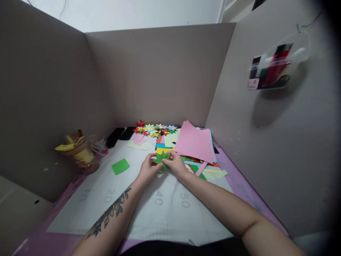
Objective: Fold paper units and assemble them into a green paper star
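Note:
Both hands meet over the middle of the white mat (pixel 149 209). My left hand (pixel 147 168) and my right hand (pixel 176 164) each pinch a side of a green folded paper star (pixel 161 158), fingers closed on it. Its points stick out between the two hands. A loose green paper square (pixel 120 166) lies on the mat to the left of my left hand. Behind the hands is a pile of finished paper stars (pixel 153 129) in several colours. To the right of my right hand lies a stack of coloured sheets with a pink sheet (pixel 194 142) on top.
Grey partition walls close in the desk on three sides. A yellow and brown toy on a jar (pixel 77 149) stands at the left edge, with two black objects (pixel 119 136) behind it. A clear hanging holder with cards (pixel 271 67) is fixed to the right wall.

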Demonstrator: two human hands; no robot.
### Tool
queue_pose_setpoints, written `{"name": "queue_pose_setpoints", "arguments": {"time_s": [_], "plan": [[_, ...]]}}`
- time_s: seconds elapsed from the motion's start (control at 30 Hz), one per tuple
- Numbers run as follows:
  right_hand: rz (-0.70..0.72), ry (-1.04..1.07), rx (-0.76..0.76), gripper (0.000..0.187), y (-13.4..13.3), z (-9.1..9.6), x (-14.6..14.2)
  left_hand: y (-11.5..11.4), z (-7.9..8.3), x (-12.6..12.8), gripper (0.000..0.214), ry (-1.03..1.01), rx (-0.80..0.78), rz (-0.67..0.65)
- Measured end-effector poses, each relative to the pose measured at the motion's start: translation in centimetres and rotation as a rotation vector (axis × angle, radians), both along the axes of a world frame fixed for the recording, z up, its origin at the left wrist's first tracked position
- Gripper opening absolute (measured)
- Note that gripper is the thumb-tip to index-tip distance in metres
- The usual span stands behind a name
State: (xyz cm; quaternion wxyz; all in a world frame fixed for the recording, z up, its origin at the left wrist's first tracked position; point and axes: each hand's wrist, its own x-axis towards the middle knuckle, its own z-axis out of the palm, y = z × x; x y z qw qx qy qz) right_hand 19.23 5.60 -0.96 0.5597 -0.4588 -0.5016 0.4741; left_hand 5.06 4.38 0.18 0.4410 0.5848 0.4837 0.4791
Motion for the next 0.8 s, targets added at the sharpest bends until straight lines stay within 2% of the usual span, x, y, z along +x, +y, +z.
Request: {"name": "queue_pose_setpoints", "arguments": {"time_s": [0.17,0.57,0.7,0.8], "plan": [[0.08,0.161,-0.051,0.03,-0.1,0.0,0.1,-0.2,0.4,-0.3,0.037,0.056,-0.024,0.013],[0.082,-0.059,-0.047,0.027,0.2,-0.7,0.4,0.2,0.7,-1.5,0.038,0.195,-0.005,-0.023],[0.114,-0.127,0.033,0.019,0.2,-0.7,0.3,0.2,0.6,-1.2,0.04,0.177,0.007,-0.022],[0.024,-0.267,0.212,0.011,-0.2,-0.1,0.7,0.3,0.5,-0.7,0.044,-0.022,-0.002,0.044]]}}
